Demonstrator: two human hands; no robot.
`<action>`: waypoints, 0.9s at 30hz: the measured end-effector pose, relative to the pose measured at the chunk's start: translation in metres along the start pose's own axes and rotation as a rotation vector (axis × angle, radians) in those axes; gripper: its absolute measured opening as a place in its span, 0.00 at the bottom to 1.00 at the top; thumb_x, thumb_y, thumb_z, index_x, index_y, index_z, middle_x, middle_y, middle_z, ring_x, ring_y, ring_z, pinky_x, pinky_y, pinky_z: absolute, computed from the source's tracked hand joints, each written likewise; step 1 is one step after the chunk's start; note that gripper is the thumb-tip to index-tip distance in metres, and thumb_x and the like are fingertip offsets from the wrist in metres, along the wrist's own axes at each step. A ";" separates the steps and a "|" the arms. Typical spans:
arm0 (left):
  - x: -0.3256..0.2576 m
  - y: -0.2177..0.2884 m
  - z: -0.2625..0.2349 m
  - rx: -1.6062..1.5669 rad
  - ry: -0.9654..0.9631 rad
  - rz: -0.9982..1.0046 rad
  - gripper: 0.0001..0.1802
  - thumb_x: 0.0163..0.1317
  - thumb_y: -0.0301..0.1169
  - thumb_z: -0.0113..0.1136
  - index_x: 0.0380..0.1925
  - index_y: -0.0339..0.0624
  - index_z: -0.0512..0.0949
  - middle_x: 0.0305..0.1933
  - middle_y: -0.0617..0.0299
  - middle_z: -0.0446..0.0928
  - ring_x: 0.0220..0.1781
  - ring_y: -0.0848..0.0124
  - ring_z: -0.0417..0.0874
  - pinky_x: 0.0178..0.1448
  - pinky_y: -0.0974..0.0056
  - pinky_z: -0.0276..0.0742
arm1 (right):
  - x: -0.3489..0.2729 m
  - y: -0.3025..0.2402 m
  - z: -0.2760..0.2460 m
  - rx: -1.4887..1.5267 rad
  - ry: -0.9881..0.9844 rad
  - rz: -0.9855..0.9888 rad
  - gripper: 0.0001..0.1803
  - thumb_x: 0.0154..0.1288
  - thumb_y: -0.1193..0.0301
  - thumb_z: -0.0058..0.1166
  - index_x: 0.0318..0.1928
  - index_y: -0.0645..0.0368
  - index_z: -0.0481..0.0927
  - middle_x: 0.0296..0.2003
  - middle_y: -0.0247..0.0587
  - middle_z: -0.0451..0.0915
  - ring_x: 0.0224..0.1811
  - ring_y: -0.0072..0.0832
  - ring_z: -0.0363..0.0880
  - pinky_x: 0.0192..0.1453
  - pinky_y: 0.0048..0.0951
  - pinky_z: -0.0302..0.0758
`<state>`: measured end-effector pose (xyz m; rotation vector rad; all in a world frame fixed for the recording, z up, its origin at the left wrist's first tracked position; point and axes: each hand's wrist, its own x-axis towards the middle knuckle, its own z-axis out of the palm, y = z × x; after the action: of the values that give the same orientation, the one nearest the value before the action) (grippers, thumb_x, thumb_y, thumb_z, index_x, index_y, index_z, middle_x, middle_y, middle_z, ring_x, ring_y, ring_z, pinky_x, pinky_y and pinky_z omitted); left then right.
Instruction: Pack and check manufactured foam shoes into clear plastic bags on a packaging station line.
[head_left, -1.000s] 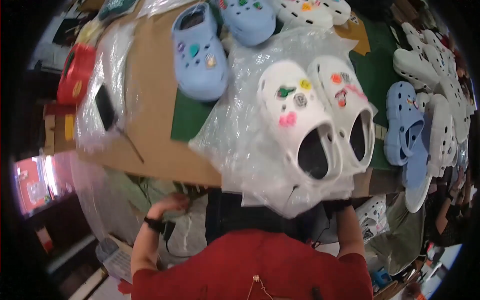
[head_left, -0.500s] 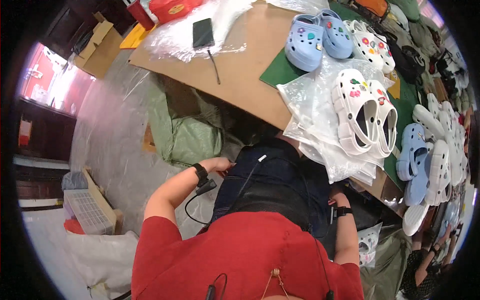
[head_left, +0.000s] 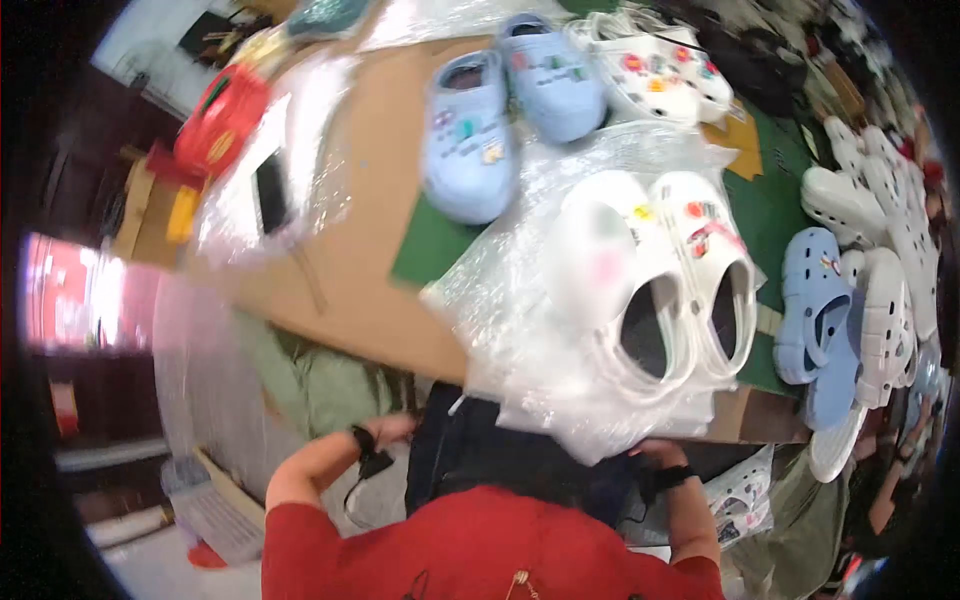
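Monitoring remotely: left hand [head_left: 396, 429], right hand [head_left: 658, 453] low in frame, below white clogs [head_left: 714, 254] on plastic [head_left: 515, 325]; I can't tell whether fingers are open.

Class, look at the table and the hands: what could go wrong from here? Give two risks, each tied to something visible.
First, the white clogs rest on plastic bags overhanging the near edge of the table; if the nearby right hand caught the plastic, they might slide. Second, the dark phone lies on clear plastic wrap, so tugging that could shift it.
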<state>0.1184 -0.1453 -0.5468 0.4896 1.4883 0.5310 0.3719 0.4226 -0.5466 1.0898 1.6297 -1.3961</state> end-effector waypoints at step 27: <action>-0.089 0.165 -0.049 0.406 0.507 -0.067 0.24 0.66 0.46 0.55 0.52 0.39 0.79 0.47 0.50 0.83 0.48 0.53 0.83 0.52 0.55 0.78 | -0.205 -0.105 -0.036 -0.873 0.263 -0.434 0.24 0.52 0.53 0.64 0.44 0.58 0.85 0.34 0.48 0.84 0.41 0.46 0.83 0.46 0.41 0.78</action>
<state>0.0632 -0.0690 -0.3769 0.6473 2.1105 0.3065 0.3541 0.4227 -0.3136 0.4154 2.4244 -0.6134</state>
